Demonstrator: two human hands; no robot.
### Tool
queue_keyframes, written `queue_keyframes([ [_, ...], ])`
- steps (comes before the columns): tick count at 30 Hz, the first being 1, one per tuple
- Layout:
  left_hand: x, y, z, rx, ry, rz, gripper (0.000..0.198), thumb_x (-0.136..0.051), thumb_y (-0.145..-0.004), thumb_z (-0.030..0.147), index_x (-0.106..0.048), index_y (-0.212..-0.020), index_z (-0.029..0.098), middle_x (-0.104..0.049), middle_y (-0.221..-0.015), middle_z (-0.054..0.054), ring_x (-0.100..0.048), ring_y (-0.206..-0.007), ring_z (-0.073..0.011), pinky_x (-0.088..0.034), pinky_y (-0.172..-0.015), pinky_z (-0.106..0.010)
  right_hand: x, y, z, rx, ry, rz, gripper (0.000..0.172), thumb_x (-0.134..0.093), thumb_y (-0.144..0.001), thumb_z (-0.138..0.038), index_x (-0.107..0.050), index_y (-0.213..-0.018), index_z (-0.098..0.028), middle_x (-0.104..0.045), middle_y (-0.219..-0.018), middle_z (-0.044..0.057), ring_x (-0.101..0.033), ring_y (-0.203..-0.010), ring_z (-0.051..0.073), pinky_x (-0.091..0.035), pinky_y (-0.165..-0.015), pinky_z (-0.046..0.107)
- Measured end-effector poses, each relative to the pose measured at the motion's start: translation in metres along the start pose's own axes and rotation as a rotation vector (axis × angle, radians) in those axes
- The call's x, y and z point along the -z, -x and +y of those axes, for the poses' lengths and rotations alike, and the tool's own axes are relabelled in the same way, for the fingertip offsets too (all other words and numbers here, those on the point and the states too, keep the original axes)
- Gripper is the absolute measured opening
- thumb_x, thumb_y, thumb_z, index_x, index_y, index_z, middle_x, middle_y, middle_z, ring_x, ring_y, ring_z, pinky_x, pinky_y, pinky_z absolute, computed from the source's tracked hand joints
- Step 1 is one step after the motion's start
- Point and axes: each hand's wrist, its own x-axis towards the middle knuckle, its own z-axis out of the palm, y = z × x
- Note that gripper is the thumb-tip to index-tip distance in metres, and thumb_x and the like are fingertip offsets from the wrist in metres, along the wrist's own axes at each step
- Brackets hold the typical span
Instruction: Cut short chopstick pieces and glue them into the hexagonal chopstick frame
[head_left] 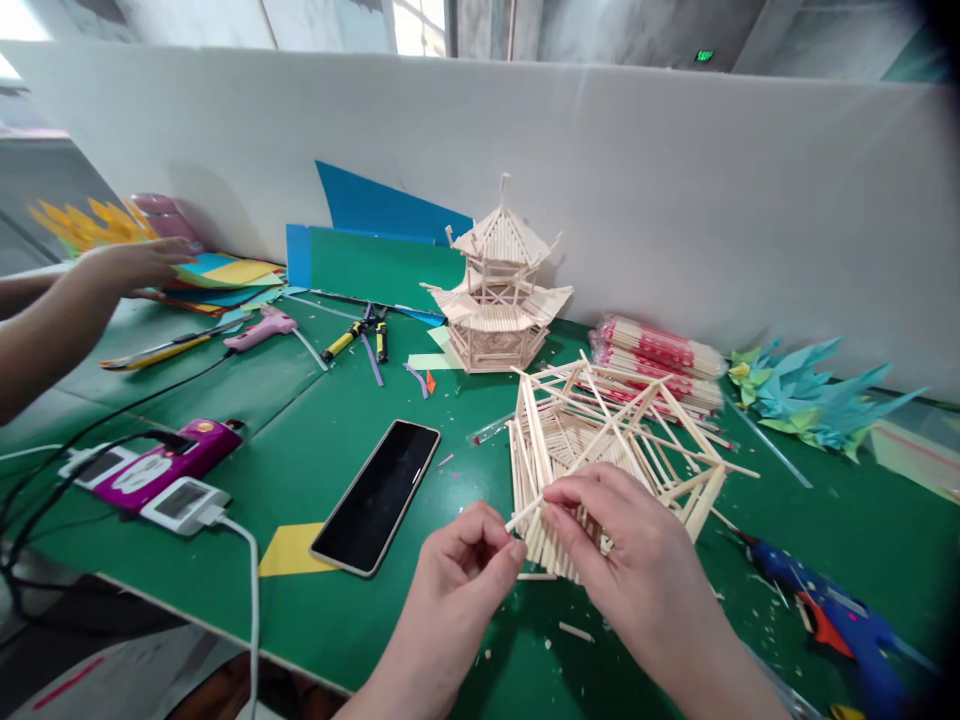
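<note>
Between my two hands runs a thin pale wooden stick (527,512). My left hand (469,570) pinches its lower end between thumb and fingers. Thumb and forefinger of my right hand (626,540) close on the stick's other end, in front of an unroofed stick frame (555,440). That frame is built of many bare sticks, with slanting bars across its top; my right hand hides part of its near side. Behind it stands a small pagoda of the same sticks (499,300), with tiered roofs.
Red-marked bundles of sticks (660,355) lie behind the frame. A blue glue gun (825,600) rests at right, a phone (379,495) at left. Beyond are a purple power strip (169,465), a pink glue gun (262,328) and pliers (364,332). Another person's arm (82,300) reaches over coloured paper.
</note>
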Motion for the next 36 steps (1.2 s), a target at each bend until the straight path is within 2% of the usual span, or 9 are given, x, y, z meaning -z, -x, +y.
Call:
queue_keyframes([
  [26,0.0001,0.0014,0.0015,-0.017,-0.01,0.007,0.02,-0.063,-0.073,0.023,-0.052,-0.057,0.017,-0.043,-0.063,0.004,-0.037,-0.061,-0.012,-0.03,-0.057,-0.023,0.0005,-0.0007,-0.0012,-0.025,0.01,-0.031,0.009,-0.05,-0.086,-0.02,-0.059,-0.087,-0.022,-0.055,-0.081,0.001,-0.051,-0.078,0.016,-0.041,-0.068,0.032],
  [36,0.0004,0.003,0.0042,0.003,-0.063,0.047,0.02,-0.06,-0.073,0.022,-0.054,-0.055,0.017,-0.045,-0.063,0.002,-0.039,-0.063,-0.0135,-0.032,-0.06,-0.024,0.0001,-0.0018,-0.0026,-0.029,-0.005,-0.021,0.009,-0.051,-0.085,-0.019,-0.059,-0.087,-0.021,-0.055,-0.081,0.001,-0.05,-0.078,0.016,-0.041,-0.067,0.032],
])
